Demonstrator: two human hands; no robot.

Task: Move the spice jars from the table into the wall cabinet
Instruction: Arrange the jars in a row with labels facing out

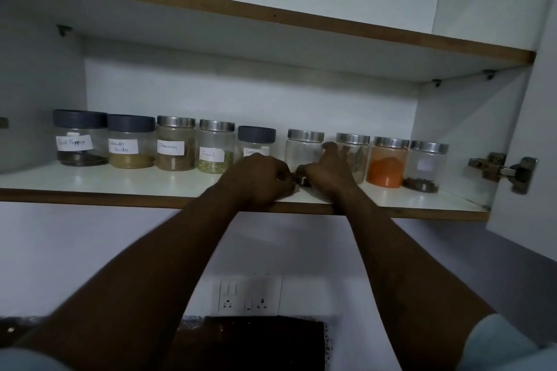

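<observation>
Several spice jars stand in a row on the lower shelf (120, 179) of the open wall cabinet. From the left they read black pepper (79, 138), coriander powder (131, 143), cinnamon (175, 146), fennel (215, 149) and a dark-lidded garam jar (256, 140). To the right of these is a steel-lidded clear jar (303, 147), nearly empty. My left hand (259, 179) grips its lower left side and my right hand (328, 170) its lower right, thumb raised. Right of it stand a jar of brown leaves (355, 150), one of orange powder (388, 164) and one holding dark bits (426, 166).
An upper shelf (271, 19) hangs above the row. The cabinet door (530, 129) is open at the right, with its hinge (501, 172) beside the last jar. Below the cabinet are wall sockets (250, 295) and a dark surface (256, 343).
</observation>
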